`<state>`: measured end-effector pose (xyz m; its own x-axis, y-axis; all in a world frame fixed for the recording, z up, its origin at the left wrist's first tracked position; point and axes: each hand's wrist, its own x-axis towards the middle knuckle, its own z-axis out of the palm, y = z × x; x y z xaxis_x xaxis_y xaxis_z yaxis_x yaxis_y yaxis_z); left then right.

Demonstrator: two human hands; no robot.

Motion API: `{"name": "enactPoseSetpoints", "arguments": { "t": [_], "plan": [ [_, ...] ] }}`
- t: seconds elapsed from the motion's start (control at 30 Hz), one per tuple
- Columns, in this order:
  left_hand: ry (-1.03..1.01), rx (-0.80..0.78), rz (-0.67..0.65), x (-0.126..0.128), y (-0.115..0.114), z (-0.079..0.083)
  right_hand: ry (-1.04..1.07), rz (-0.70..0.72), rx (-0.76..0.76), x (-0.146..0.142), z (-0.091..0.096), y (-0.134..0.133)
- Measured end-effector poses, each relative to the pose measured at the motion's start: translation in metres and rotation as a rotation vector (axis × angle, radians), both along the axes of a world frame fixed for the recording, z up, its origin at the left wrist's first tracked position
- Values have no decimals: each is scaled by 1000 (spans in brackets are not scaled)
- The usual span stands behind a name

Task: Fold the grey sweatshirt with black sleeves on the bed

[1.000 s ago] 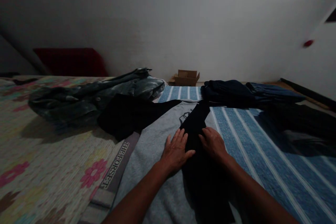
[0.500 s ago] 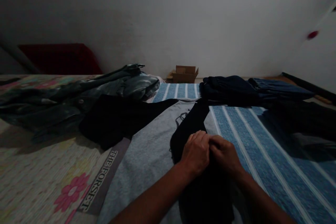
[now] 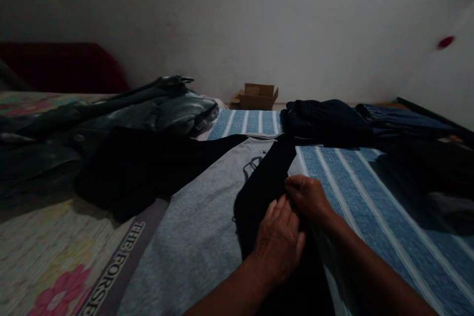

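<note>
A grey T-shirt (image 3: 192, 212) with black sleeves lies spread over the bed. Its right side is folded inward, so one black sleeve (image 3: 255, 197) runs down over the grey front and partly covers a dark print. The other black sleeve (image 3: 137, 168) stretches out to the left. My left hand (image 3: 277, 234) rests flat on the folded black part, fingers extended. Just beyond it, my right hand (image 3: 307, 197) pinches the shirt's folded edge between thumb and fingers. The fabric inside that pinch is mostly hidden.
Crumpled grey-green denim (image 3: 159, 113) lies at left on the flowered cover (image 3: 40, 237). Folded dark jeans (image 3: 326, 121) and a dark clothes pile (image 3: 425, 168) sit at right on the blue striped sheet (image 3: 344, 177). Behind stands an open cardboard box (image 3: 259, 96).
My hands, close together before, have separated: the left slid back toward me and flattened on the sleeve, while the right moved slightly up along the folded edge. The view shifted a little.
</note>
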<state>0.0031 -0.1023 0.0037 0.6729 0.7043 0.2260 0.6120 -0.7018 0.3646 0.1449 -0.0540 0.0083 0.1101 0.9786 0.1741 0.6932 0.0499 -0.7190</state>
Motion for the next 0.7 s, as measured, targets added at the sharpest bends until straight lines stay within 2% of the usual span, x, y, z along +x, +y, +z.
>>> {"name": "enactPoseSetpoints", "arguments": {
  "t": [0.17, 0.37, 0.5, 0.7],
  "plan": [
    [-17, 30, 15, 1, -1, -2, -205, 38, -72, 0, 3, 3],
    [-31, 36, 86, 3, -2, -3, -470, 66, -180, -6, 16, 7],
    [-37, 21, 73, 4, -2, -1, -672, 161, -245, -11, 25, 11],
    [-45, 32, 75, 5, -1, 0, -639, 272, -220, -11, 29, 22]
  ]
}}
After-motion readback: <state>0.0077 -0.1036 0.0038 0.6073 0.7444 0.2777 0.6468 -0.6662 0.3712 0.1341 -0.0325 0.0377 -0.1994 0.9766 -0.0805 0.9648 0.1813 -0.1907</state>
